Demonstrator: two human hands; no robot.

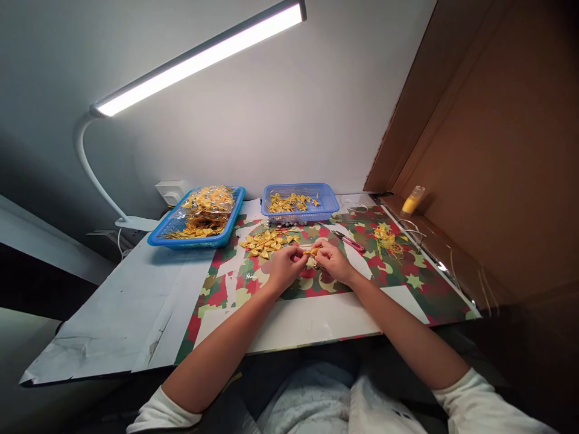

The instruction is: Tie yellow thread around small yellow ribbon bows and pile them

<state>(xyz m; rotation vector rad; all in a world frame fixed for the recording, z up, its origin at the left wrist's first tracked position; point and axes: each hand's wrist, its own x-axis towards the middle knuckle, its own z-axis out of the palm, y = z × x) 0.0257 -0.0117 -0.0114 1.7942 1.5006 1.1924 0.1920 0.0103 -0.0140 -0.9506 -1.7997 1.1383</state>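
Both hands meet over the middle of the table, fingers pinched on one small yellow ribbon bow (310, 252). My left hand (288, 265) grips its left side, and my right hand (333, 261) grips the right side. Something small and shiny hangs just under the right fingertips, too small to make out. Just behind my left hand lies a loose pile of yellow bows (266, 242) with thin gold strands. Beyond my right hand rests a pair of red-handled thread snips (349, 241). Several small silvery beads or bells (280, 225) lie before the back basket.
A blue basket (195, 243) at the back left holds bagged yellow pieces. Another blue basket (302, 217) behind my hands holds more bows. Yellow thread scraps (388, 241) lie to the right, near a yellow thread spool (412, 201). A lit lamp (203, 60) reaches overhead; cardboard (488, 150) walls the right.
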